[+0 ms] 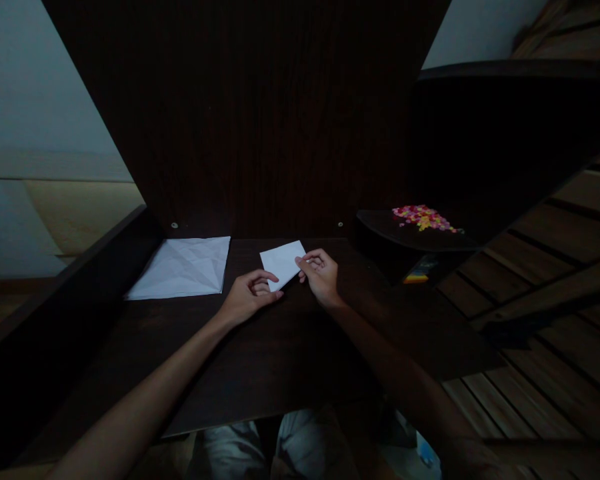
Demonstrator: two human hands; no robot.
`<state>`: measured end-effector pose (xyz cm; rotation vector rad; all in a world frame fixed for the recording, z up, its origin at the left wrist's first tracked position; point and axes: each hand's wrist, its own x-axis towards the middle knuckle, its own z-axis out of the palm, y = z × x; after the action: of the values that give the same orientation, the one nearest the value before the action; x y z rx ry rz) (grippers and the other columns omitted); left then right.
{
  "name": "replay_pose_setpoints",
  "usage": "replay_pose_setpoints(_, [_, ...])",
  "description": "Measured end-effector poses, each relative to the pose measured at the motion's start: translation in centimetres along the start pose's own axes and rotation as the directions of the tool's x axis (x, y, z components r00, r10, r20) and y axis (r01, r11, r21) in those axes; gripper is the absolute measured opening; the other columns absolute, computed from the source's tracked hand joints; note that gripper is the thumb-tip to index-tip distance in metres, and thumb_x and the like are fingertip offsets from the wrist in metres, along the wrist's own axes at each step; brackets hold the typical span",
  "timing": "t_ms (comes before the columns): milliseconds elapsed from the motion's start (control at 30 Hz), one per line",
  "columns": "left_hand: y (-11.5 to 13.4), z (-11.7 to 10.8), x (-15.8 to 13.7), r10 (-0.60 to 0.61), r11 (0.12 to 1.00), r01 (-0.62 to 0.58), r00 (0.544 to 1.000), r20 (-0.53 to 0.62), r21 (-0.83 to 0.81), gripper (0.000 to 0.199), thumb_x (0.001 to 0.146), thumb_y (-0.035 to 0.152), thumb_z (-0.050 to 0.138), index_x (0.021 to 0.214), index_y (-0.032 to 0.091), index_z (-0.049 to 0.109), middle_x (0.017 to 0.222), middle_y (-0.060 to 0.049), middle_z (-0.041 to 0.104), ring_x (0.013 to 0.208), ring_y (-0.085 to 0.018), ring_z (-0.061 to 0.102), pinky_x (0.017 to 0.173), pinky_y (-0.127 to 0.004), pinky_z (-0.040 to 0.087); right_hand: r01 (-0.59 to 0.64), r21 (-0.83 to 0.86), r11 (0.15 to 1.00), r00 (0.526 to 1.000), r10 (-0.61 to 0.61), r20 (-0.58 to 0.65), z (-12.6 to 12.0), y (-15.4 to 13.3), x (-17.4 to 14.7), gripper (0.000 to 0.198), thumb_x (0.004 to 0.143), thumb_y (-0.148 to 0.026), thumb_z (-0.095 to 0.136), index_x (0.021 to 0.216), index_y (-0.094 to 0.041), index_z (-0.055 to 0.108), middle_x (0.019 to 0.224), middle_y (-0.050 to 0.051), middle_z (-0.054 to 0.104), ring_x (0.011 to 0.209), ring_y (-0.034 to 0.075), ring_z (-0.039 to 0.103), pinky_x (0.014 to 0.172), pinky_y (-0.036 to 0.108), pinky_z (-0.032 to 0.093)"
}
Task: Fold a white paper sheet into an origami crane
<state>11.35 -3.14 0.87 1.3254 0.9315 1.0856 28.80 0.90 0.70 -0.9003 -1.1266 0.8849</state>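
A small white folded sheet of paper (283,259) is held up just over the dark desk (250,360). My left hand (253,293) grips its lower left corner between thumb and fingers. On the right edge, my right hand (320,272) pinches the same paper, thumb on top and fingers curled beneath. The sheet slants a little, its near corner pointing toward me. To the left lies a larger stack of white paper (185,267) with crease lines across its top sheet.
A curved corner shelf (375,223) at the right bears a heap of small pink, red and yellow pieces (425,218). A low dark side wall (70,287) bounds the desk on the left. A tall dark back panel (280,120) rises behind. Wooden slats (555,280) lie to the right.
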Motion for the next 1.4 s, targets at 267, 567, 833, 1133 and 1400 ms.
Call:
replay_pose_setpoints(267, [-0.1,0.1,-0.1,0.233,0.968,-0.216,0.963,-0.136,0.126,0.024,0.066,0.023,0.076,0.083,0.014,0.062,0.07,-0.002,0.065,0.067,-0.012,0.063,0.064,-0.023,0.051,-0.041,0.164,0.986,0.999,0.041,0.003,0.0,-0.1,0.2,0.026,0.068,-0.031,0.073,0.08,-0.019,0.054,0.06,-0.004,0.059,0.049,0.011,0.058,0.041,0.021,0.048])
replay_pose_setpoints(567, [0.6,-0.3,-0.3,0.24,0.967,-0.221,0.956,-0.167,0.125,0.035,0.07,0.036,0.073,0.094,0.01,0.068,0.086,-0.012,0.074,0.079,-0.023,0.07,0.08,-0.038,0.056,-0.144,0.259,0.955,0.987,0.119,0.11,-0.4,-0.8,0.3,0.025,0.07,-0.032,0.071,0.086,-0.02,0.057,0.07,-0.002,0.061,0.055,0.01,0.059,0.045,0.021,0.048])
replay_pose_setpoints(833, [1.9,-1.0,-0.2,0.198,0.975,-0.177,0.968,-0.157,0.136,0.034,0.07,0.037,0.073,0.093,0.012,0.067,0.085,-0.01,0.074,0.082,-0.022,0.07,0.081,-0.035,0.054,-0.159,0.097,0.983,0.965,0.133,0.228,-1.1,-1.4,0.8,0.027,0.061,-0.035,0.076,0.077,-0.018,0.061,0.072,0.0,0.062,0.063,0.012,0.06,0.049,0.021,0.049])
replay_pose_setpoints(1133, [1.2,-4.5,0.6,0.126,0.816,-0.063,0.989,-0.071,0.575,0.014,0.072,0.027,0.065,0.08,0.016,0.069,0.076,-0.004,0.07,0.071,-0.019,0.064,0.064,-0.027,0.048,-0.294,-0.219,0.93,0.818,0.364,0.446,-2.0,1.3,1.3,0.028,0.058,-0.035,0.078,0.074,-0.014,0.066,0.065,-0.001,0.061,0.056,0.01,0.054,0.044,0.02,0.042])
replay_pose_setpoints(1400, [-0.5,-5.1,0.9,0.181,0.553,-0.225,0.972,0.148,0.802,0.012,0.072,0.016,0.055,0.074,0.017,0.067,0.082,-0.006,0.058,0.076,-0.02,0.057,0.072,-0.032,0.046,0.229,-0.646,0.728,0.826,0.207,0.525,-2.6,2.3,1.2,0.01,0.07,-0.028,0.072,0.077,-0.02,0.074,0.074,0.001,0.055,0.07,0.013,0.052,0.067,0.027,0.041])
